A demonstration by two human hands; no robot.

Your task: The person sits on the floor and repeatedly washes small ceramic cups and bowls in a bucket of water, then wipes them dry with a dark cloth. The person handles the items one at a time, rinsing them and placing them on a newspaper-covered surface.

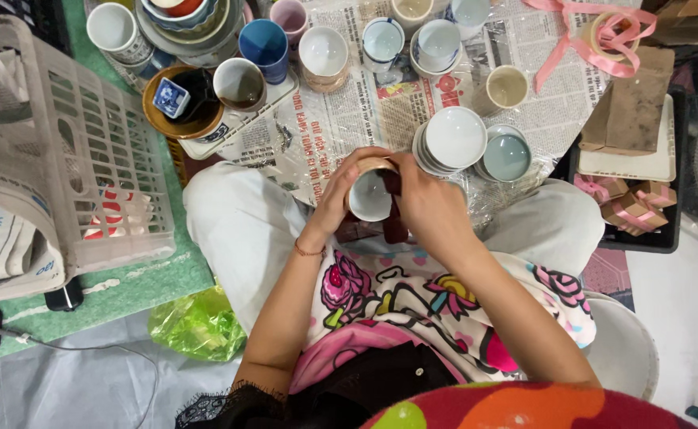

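Low table [555,103] spread with newspaper and clear plastic, crowded with ceramic cups and bowls; I see the person seated before it.

Over the lap, my view shows the left hand [339,191] clasped around a small tan ceramic cup with a pale blue inside [370,194]; the right hand [431,208] grips its other side, pressing a dark maroon cloth [394,214] against it. A stack of white saucers [452,140] sits just beyond.

Lots of colour here: the cup [370,195] being held is white inside with a tan rim, and there's a dark maroon cloth [394,208] against it. Up at the far left of the newspaper [349,119] sits a deep blue cup [264,46] beside a brown bowl [176,111]. Pink ribbon [595,32] curls at the far right corner, and a crumpled bright green bag [198,324] lies on the grey floor.
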